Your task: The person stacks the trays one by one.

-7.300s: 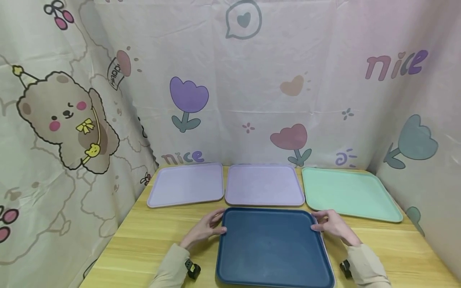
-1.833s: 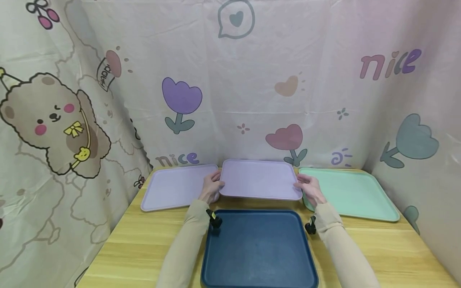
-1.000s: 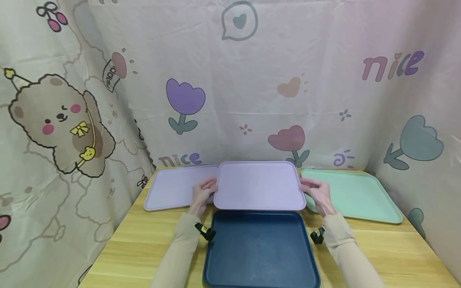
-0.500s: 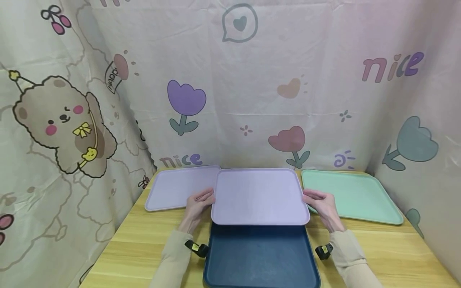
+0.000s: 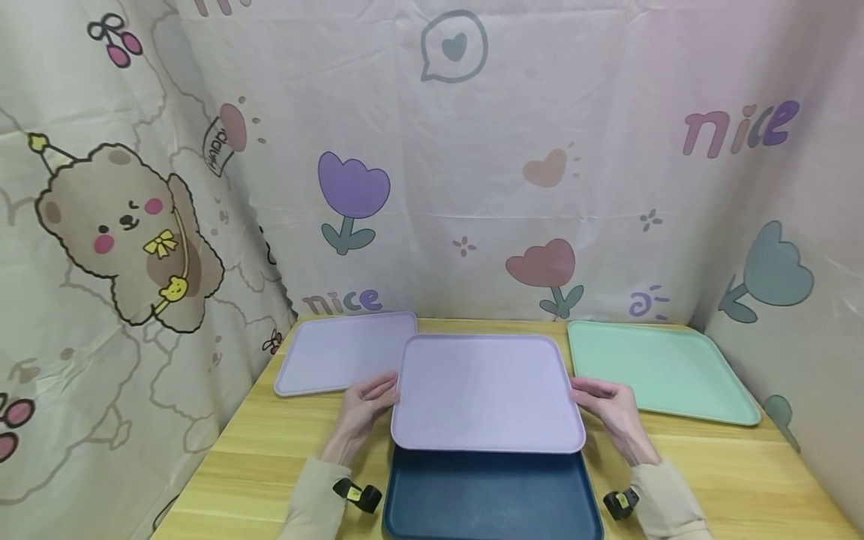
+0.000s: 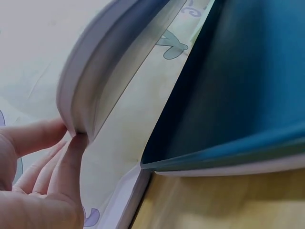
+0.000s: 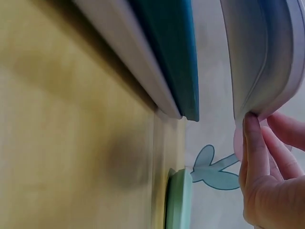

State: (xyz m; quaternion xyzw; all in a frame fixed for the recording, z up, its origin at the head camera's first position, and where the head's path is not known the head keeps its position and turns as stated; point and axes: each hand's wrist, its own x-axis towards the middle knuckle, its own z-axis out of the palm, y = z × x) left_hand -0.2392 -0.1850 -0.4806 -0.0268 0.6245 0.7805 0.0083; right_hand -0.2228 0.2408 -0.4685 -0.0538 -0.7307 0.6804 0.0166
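Logging remotely, I see left hand [image 5: 361, 412] and right hand [image 5: 613, 414] pinch nearer purple tray [image 5: 487, 397] above blue tray [image 5: 493, 495].

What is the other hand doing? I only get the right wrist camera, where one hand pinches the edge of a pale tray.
Observer: The left hand pinches the opposite edge of that held lilac tray.
Visitor: Are there any trays out of my sight?
Observer: Yes, a second lilac tray lies at the back left of the wooden table.
Visitor: And is anything printed over on that side?
Observer: A cartoon bear is printed on the left curtain.
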